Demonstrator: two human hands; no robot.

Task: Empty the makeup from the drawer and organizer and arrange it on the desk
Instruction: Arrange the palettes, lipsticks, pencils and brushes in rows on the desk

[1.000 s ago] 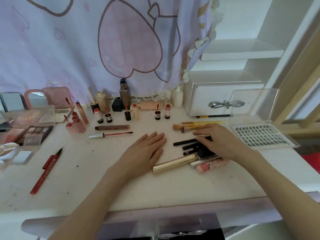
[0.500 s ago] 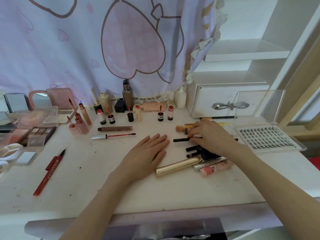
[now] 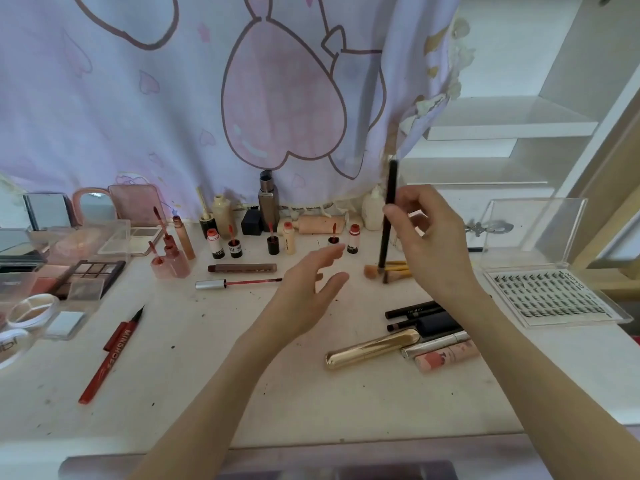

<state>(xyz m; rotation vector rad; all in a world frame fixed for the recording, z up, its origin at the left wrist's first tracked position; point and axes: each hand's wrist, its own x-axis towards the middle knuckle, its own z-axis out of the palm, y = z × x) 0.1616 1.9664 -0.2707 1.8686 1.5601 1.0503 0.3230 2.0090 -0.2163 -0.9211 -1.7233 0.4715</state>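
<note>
My right hand point(image 3: 424, 237) pinches a slim black pencil point(image 3: 388, 213) and holds it nearly upright above the makeup brushes point(image 3: 389, 269). My left hand point(image 3: 311, 289) hovers over the desk point(image 3: 207, 393) with fingers spread, holding nothing. A gold tube point(image 3: 372, 348) lies at the front right beside a pile of black pens point(image 3: 415, 311), a silver tube and a pink tube point(image 3: 446, 356). A red eyeliner pen point(image 3: 110, 353) lies at the front left. A white drawer box with a bow handle point(image 3: 488, 227) stands behind my right hand, partly hidden.
Small bottles and lip glosses point(image 3: 235, 244) line the back by the curtain. Eyeshadow palettes point(image 3: 86, 277), mirrors and clear organizer trays point(image 3: 104, 237) crowd the left. An open clear lash case point(image 3: 550, 296) sits at the right edge. White shelves rise at the back right.
My right hand has lifted a black pencil off the pile and turned it upright. My left hand has risen off the desk.
</note>
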